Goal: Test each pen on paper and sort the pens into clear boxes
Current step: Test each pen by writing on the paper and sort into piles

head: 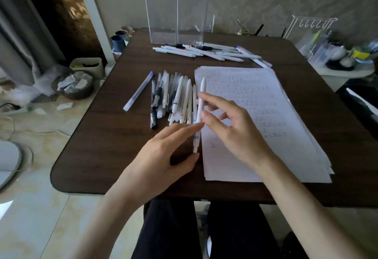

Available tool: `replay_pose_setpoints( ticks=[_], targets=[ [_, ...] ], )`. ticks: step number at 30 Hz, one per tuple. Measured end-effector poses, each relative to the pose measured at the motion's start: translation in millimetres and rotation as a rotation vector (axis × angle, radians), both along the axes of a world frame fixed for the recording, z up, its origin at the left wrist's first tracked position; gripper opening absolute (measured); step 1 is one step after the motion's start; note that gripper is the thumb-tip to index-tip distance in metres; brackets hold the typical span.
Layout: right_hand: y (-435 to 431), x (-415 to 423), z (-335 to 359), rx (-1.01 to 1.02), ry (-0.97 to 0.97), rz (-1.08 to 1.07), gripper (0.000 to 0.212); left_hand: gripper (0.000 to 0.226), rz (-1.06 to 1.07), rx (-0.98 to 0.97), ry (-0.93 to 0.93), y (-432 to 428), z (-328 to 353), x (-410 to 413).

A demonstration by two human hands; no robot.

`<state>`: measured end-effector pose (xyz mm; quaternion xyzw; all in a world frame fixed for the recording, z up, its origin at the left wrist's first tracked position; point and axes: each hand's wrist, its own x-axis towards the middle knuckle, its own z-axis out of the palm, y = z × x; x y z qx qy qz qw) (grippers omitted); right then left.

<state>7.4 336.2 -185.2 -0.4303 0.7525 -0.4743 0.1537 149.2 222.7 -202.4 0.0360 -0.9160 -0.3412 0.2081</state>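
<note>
One pen (202, 87), white, stands almost upright between my two grips, its upper tip leaning slightly away from me. My right grip (231, 127) pinches it about halfway up, between thumb and forefinger, with the other fingers loosely spread behind. My left grip (163, 156) is not closed round anything: its fingers lie straight with the tips against the pen's lower part, and the thumb sits just under the pen's bottom end. The pen hangs over the left edge of the paper (266, 115), a stack of sheets with faint marks on the top page. Just left of the pen, beyond my left grip, lies a pile (176, 97) of white and dark pens on the worktop (122, 156). A lone pen (139, 91) with a blue cap lies apart, left of the pile. More far pens (204, 52) are scattered at the foot of the tall clear boxes (176, 7) at the worktop's back edge.
</note>
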Motion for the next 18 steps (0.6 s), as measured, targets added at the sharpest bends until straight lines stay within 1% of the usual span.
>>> replay_pose_setpoints(
  ticks=[3,5,7,10,13,15,18],
  targets=[
    [-30,-13,17,0.091,0.054,0.047,0.044,0.046,0.107,-0.080,0.049,-28,13,-14],
    [-58,-25,22,0.116,0.096,0.068,0.045,0.042,0.180,-0.150,0.057,-47,17,-27],
    [-82,-34,20,0.182,0.131,0.066,0.044,0.042,0.232,-0.195,0.018,-61,15,-38],
    [-100,-48,11,0.298,0.183,0.082,0.039,0.041,0.282,-0.206,-0.077,-72,2,-45],
    [-109,-66,8,0.263,0.276,0.090,0.035,0.038,0.292,-0.186,-0.049,-77,-10,-43],
    [-120,-88,10,0.237,0.322,0.042,0.032,0.039,0.301,-0.187,-0.029,-78,-12,-41],
    [-143,-127,10,0.253,0.343,-0.050,0.032,0.040,0.314,-0.173,-0.022,-78,-13,-42]
  ],
)
